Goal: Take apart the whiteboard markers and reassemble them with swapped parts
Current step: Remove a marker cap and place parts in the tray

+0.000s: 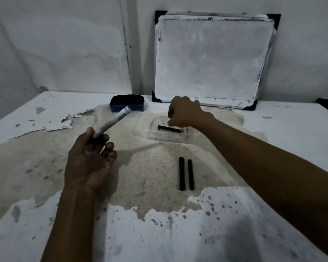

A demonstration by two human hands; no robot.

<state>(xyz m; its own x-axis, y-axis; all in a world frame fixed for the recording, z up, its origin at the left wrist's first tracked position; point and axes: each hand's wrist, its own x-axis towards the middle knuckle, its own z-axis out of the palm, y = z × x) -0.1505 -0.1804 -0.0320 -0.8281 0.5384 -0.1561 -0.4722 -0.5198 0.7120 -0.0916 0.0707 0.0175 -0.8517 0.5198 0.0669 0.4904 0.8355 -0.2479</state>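
Count on the surface [272,129]: 1 white marker barrel [113,122], held up in the left hand [89,163]; 2 black rods side by side, one slightly longer [181,173] and one shorter [191,174]; 1 more black rod [168,128] lying in 1 clear plastic tray [159,136] under the right hand [185,114]. Also 1 blue eraser w/ dark top [127,105] and 1 whiteboard [212,59] w/ black corner caps, leaning on the wall. 2 hands total; tiny dark bits in the tray are too small to count.
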